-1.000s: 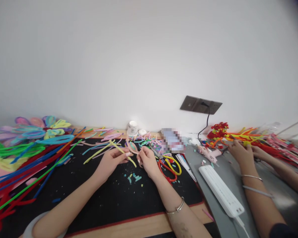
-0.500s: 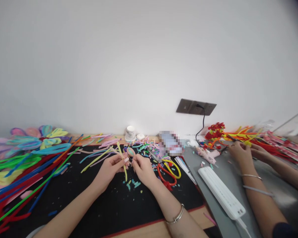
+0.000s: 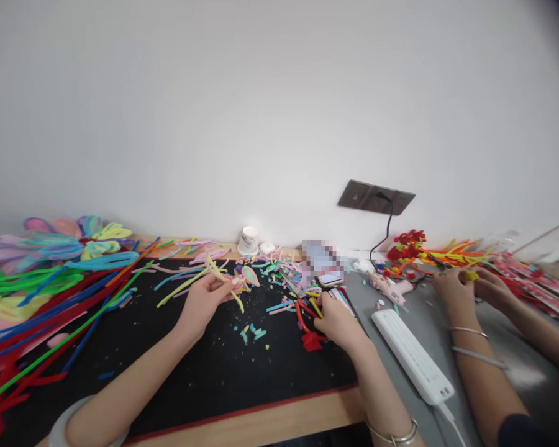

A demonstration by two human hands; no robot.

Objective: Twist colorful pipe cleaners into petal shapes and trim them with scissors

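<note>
My left hand [image 3: 209, 301] is closed, pinching a yellow pipe cleaner [image 3: 240, 302] and a looped pastel pipe-cleaner petal [image 3: 248, 275] near its fingertips. To the right, my right hand [image 3: 339, 320] has its fingers curled on the handles of scissors [image 3: 302, 316], one handle red and one yellow. The scissors lie on the black mat [image 3: 205, 379] with their blades toward the pile of pipe-cleaner clippings [image 3: 277, 273]. A red fuzzy piece [image 3: 313, 341] sits by the handles. Teal clippings [image 3: 253, 333] are scattered between my hands.
Pipe cleaners [image 3: 69, 298] and a pastel pipe-cleaner flower [image 3: 60, 242] lie left. A paper cup [image 3: 248, 241] and phone [image 3: 325, 264] stand near the wall. On the right are a power strip [image 3: 412, 357], a pink glue gun [image 3: 390, 288] and a co-worker's hands [image 3: 454, 288] with something yellow.
My right hand has left the petal, moved right and closed on the scissors handles. My left hand keeps the pipe cleaners at nearly the same place. The view has shifted slightly.
</note>
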